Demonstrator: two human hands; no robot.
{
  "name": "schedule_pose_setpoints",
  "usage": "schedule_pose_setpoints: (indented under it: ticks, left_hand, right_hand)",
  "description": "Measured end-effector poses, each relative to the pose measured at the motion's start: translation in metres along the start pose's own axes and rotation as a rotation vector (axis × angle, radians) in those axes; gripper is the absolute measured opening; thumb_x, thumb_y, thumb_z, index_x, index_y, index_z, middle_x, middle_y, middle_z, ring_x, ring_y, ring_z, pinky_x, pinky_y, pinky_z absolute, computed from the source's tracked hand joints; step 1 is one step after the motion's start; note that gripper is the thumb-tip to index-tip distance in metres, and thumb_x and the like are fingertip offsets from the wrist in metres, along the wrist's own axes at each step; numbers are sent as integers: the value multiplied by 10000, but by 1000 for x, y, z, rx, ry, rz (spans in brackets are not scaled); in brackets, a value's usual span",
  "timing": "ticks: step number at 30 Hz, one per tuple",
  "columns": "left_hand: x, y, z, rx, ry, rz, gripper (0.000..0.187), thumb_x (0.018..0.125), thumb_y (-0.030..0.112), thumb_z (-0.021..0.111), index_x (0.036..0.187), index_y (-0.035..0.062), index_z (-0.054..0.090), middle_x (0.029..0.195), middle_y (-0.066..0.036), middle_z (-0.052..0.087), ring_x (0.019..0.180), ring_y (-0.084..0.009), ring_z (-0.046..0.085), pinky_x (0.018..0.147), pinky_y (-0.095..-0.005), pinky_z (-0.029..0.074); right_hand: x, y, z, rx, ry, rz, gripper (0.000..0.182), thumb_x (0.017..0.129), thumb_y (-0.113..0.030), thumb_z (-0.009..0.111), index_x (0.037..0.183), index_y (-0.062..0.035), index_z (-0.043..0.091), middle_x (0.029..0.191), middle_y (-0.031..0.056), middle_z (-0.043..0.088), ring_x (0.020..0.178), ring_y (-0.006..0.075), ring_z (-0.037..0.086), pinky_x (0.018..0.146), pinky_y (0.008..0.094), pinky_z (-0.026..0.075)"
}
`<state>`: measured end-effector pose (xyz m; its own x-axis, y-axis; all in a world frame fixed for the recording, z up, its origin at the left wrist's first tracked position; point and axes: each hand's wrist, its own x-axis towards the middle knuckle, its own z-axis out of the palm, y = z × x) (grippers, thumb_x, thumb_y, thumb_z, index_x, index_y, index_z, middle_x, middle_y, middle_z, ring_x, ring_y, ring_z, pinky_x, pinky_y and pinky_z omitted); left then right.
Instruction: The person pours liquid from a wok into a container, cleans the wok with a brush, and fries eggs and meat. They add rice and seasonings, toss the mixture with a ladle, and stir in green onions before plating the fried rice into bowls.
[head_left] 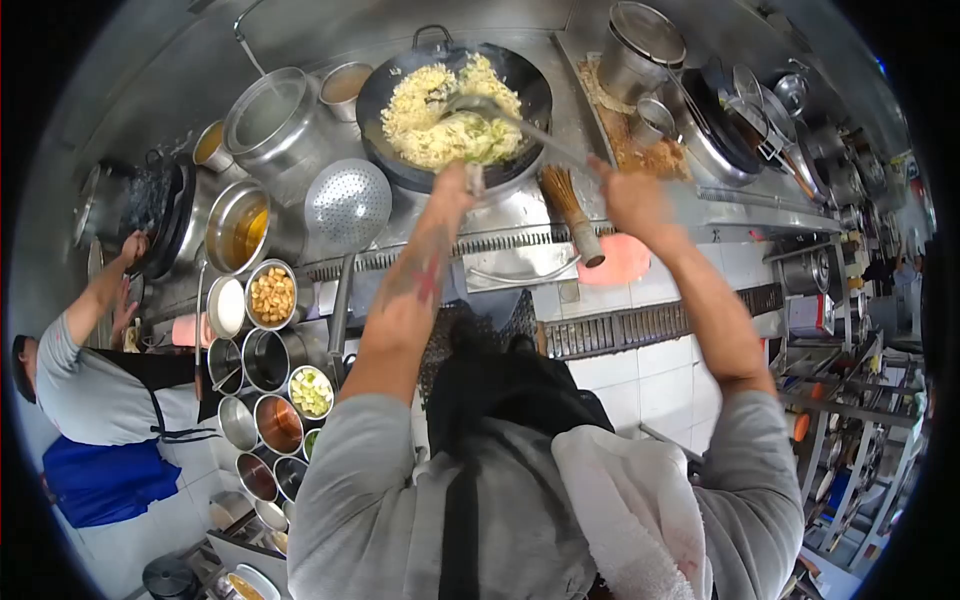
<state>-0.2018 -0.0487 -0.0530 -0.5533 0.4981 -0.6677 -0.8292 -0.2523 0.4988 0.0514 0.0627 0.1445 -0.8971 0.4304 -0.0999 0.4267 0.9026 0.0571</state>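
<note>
A large black wok [540, 90] sits on the steel range, with fried rice [420, 100] and pale green shreds in it. At the wok's near edge is my left hand [455, 187], closed on it; a small pale piece, perhaps folded cloth, shows beside the fingers. My right hand [635, 205], slightly blurred, is wrapped round the handle of a long metal ladle [535, 132]. The ladle's bowl rests among the rice. Below the wok, a bamboo wok brush [566, 200] lies between my forearms. To the left of the wok is a perforated strainer [348, 205].
Steel pots [268, 118] and a pan of yellow liquid [238, 225] stand left. Ingredient tins, including tan cubes [272, 296] and chopped greens [311, 391], line the near left. A co-worker [110, 370] handles another wok at far left. A lidded pot [640, 55] stands right.
</note>
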Motion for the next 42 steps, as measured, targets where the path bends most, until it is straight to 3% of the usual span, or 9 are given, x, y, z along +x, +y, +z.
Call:
schedule_pose_setpoints:
  ticks: [5, 8, 12, 18, 27, 31, 35, 37, 42]
  left_hand:
    - [-48, -23, -56, 151, -187, 82, 128, 987, 167, 444, 907, 107, 523, 692, -47, 517, 578, -163, 534, 411, -299, 407]
    - [-173, -20, -23, 73, -54, 155, 126, 982, 149, 440, 907, 94, 524, 692, -53, 523, 568, -172, 536, 410, -283, 428]
    - [-107, 23, 13, -63, -88, 20, 121, 973, 165, 485, 1002, 58, 535, 809, -99, 577, 640, -214, 596, 553, -329, 555]
    - [-37, -103, -88, 61, -123, 210, 176, 935, 188, 559, 997, 23, 547, 844, -106, 599, 688, -214, 605, 557, -332, 530]
    - [-145, 11, -22, 32, -28, 74, 110, 968, 213, 520, 977, 103, 523, 859, -53, 593, 661, -172, 595, 514, -317, 522]
    - [-107, 32, 9, -55, -12, 27, 72, 941, 94, 494, 1005, 108, 523, 865, -64, 585, 686, -183, 610, 513, -306, 503]
    - [-21, -69, -70, 55, -187, 149, 122, 930, 117, 530, 1041, 68, 539, 874, -83, 604, 719, -197, 620, 528, -329, 510]
    - [-21, -81, -84, 142, -169, 110, 172, 940, 152, 547, 1061, 29, 549, 882, -108, 625, 724, -211, 629, 527, -351, 518]
    - [-5, -29, -34, -70, -132, 182, 104, 937, 127, 531, 999, 52, 566, 851, -83, 626, 661, -198, 612, 499, -359, 499]
  right_hand:
    - [-95, 42, -158, 27, 140, -164, 423, 843, -62, 607, 1262, -112, 627, 862, 219, 681, 794, 363, 683, 735, 468, 522]
    - [-117, 57, -216, 81, -206, -19, 469, 815, -65, 645, 1278, -132, 620, 998, 214, 682, 925, 356, 669, 817, 454, 505]
    - [-63, 19, -138, 75, -53, -153, 426, 815, -69, 602, 1239, -90, 633, 1098, 179, 675, 1096, 339, 610, 954, 433, 471]
    - [-11, -27, -15, 31, 146, 63, 512, 875, -161, 610, 1376, -234, 533, 850, 197, 683, 809, 366, 673, 735, 460, 540]
    - [-88, 22, -250, -59, -263, 8, 470, 772, -55, 642, 1238, -115, 648, 1033, 184, 694, 965, 322, 674, 860, 406, 514]
    - [-18, -9, -139, 5, -189, 7, 476, 815, -119, 637, 1288, -173, 618, 1175, 175, 654, 1109, 321, 610, 968, 425, 471]
    - [11, -24, -22, 65, -45, 5, 492, 859, -155, 627, 1346, -187, 568, 1102, 197, 669, 932, 343, 670, 842, 421, 519]
    - [-13, -10, 7, 492, 292, -37, 509, 890, -131, 597, 1391, -181, 524, 929, 156, 684, 683, 280, 655, 686, 399, 535]
    - [-67, -39, -116, 1945, -164, 89, 366, 961, -42, 468, 1288, -163, 580, 730, 21, 527, 468, 59, 449, 370, 212, 419]
